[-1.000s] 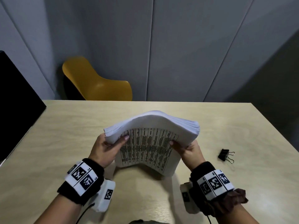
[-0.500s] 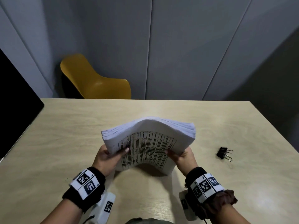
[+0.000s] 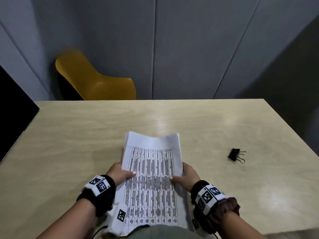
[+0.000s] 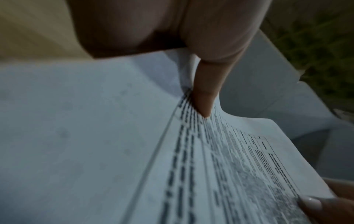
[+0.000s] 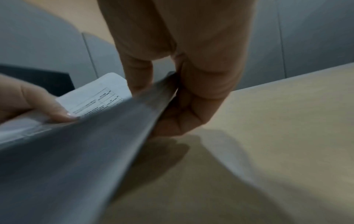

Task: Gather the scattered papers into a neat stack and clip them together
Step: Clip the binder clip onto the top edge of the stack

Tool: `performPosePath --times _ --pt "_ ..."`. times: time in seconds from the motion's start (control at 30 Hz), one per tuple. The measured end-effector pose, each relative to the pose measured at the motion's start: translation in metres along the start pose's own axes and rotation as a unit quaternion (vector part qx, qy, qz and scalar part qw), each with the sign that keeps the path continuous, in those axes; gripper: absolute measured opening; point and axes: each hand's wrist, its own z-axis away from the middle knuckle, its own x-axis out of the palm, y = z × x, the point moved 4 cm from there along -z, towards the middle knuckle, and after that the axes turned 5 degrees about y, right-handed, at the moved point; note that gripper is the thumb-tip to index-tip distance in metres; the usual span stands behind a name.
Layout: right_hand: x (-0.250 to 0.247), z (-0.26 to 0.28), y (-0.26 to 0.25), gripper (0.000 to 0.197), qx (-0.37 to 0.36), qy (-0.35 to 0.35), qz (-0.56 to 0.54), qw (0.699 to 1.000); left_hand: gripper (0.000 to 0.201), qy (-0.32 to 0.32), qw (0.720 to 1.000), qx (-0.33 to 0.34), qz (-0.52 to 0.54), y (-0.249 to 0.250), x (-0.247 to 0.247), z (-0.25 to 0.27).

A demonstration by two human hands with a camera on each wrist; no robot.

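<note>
One stack of papers (image 3: 151,171), printed table facing up, held lengthwise over the near middle of the table (image 3: 69,135), far end toward the chair, near end reaching the person's body. Far edge slightly uneven, a sheet corner poking out at the far left. Left hand (image 3: 119,173) grips the stack's left edge, thumb on top of the print, other fingers hidden under the sheets. Right hand (image 3: 188,175) grips the right edge the same way, thumb on top; right wrist view shows fingers curled beneath the sheets. Binder clip (image 3: 236,155), black with wire handles, lies on the table well to the right of the stack, untouched. Yellow chair (image 3: 96,81) behind the table's far edge, grey wall panels beyond.
</note>
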Motion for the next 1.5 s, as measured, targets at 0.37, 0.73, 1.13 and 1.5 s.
performPosePath --times 0.37,0.73,1.13,1.5 --pt "-0.111 -0.012 0.048 0.019 0.168 0.406 -0.171 0.882 0.047 0.007 0.997 -0.021 -0.072 -0.023 0.015 -0.011" --pt "-0.172 -0.043 0.092 0.031 0.223 0.481 -0.281 0.8 0.042 0.015 0.998 -0.003 -0.06 -0.032 0.015 -0.015" --pt "-0.073 -0.014 0.033 0.022 0.127 0.25 -0.39 0.877 0.052 0.018 0.998 -0.01 -0.065 -0.031 0.014 -0.009" --pt "0.001 0.004 -0.018 0.033 -0.03 0.04 -0.043 0.998 0.051 0.038 0.998 0.005 -0.055 -0.028 0.017 0.005"
